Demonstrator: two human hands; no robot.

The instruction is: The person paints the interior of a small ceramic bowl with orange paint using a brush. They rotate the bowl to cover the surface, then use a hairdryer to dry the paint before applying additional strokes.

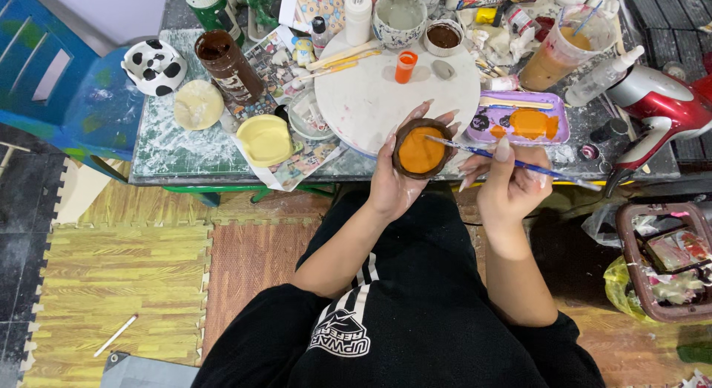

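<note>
My left hand (391,182) cups a small brown clay bowl (421,148) whose inside is coated in orange paint. My right hand (506,186) pinches a thin blue paintbrush (519,164), its tip resting at the bowl's right rim. Both hands hover over the near edge of the work table (185,154), above my lap. Just beyond the bowl lies a round white turntable board (371,99) with a small orange paint pot (406,65) on it. A purple palette tray (555,128) with orange paint sits right of the bowl.
A panda-patterned dish (153,66), pale yellow lids (265,140), a brown jar (228,64), a cup of murky water (556,56) and a red hair dryer (660,110) crowd the table. A blue chair (67,91) stands at left, a brown basket (667,262) at right, foam mats on the floor.
</note>
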